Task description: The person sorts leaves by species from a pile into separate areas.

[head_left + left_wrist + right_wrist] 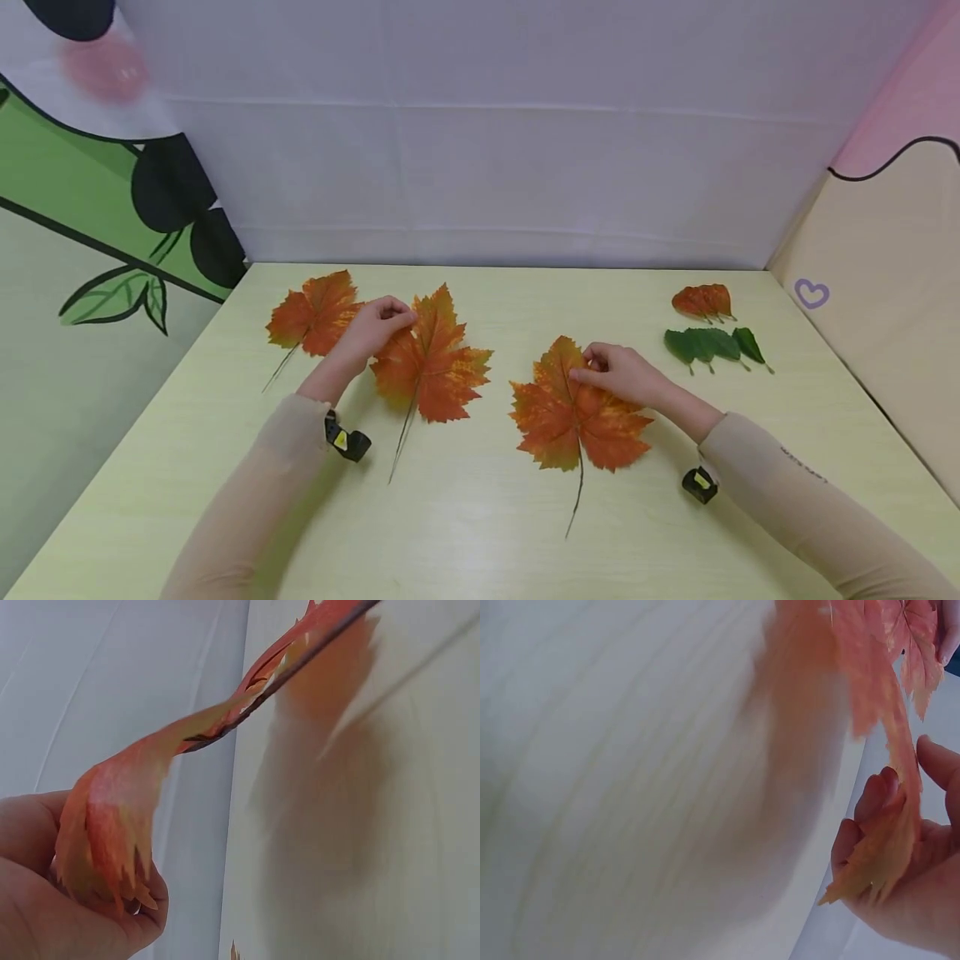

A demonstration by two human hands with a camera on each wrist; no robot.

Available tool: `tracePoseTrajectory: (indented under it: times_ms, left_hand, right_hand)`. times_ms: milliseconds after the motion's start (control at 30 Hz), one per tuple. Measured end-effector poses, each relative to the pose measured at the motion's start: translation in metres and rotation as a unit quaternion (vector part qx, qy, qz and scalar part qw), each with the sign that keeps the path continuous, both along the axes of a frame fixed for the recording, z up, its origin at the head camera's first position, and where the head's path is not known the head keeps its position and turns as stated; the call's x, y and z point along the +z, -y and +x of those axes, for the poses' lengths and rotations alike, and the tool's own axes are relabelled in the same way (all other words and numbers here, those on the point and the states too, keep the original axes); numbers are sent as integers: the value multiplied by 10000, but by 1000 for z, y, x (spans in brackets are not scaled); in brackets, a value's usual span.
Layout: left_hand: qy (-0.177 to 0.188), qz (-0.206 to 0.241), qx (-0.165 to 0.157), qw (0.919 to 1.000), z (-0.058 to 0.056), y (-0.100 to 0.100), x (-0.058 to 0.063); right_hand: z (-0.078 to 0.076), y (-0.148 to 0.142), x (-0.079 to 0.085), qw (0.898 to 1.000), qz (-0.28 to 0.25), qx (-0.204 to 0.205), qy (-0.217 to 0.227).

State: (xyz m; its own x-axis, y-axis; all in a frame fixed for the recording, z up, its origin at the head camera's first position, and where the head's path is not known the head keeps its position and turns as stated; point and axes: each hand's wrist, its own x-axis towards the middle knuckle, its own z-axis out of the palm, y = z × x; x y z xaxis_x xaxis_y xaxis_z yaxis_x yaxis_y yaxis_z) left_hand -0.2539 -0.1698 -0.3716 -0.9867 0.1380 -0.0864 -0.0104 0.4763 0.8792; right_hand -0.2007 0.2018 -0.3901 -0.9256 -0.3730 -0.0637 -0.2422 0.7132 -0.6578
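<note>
In the head view my left hand [377, 323] pinches the upper left edge of an orange maple leaf [438, 371], whose dark stem points toward me. The left wrist view shows that leaf [124, 791] curling over the fingers, held above the table with its shadow below. To the right, my right hand [621, 372] grips a second orange maple leaf [558, 417] by its upper right side. In the right wrist view, thumb and curled fingers stand on either side of this leaf [885, 851], which is also raised. Part of each leaf's edge is hidden by fingers.
A third maple leaf [318, 312] lies at the back left, partly behind my left hand. At the back right lie a row of small orange-brown leaves [702, 301] and a row of several small green leaves [712, 343]. A white cloth wall [480, 183] borders the table [465, 533].
</note>
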Motion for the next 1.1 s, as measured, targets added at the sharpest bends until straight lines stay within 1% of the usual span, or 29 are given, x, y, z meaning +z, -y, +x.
tracePoseTrajectory:
  times_ms: [200, 367, 500, 667, 800, 933, 1100]
  left_hand:
    - [-3, 181, 212, 9996, -20, 4, 0]
    - [-5, 53, 362, 9993, -36, 9, 2]
    - [52, 53, 528, 9986, -48, 12, 2]
    - [72, 123, 612, 9980, -60, 11, 2]
    - [197, 195, 710, 9971, -70, 10, 2]
    - [276, 275, 860, 9955, -77, 11, 0]
    - [334, 224, 896, 9952, -83, 15, -7]
  right_hand:
    - [0, -1, -3, 9999, 63, 55, -126]
    - [0, -3, -6, 9994, 271, 130, -193]
    - [-1, -2, -7, 9990, 348, 175, -212]
    - [0, -1, -7, 9990, 296, 191, -274]
    - [1, 0, -8, 9991, 230, 213, -279]
    - [1, 1, -10, 9991, 226, 220, -269]
    - [0, 3, -10, 9991, 217, 235, -265]
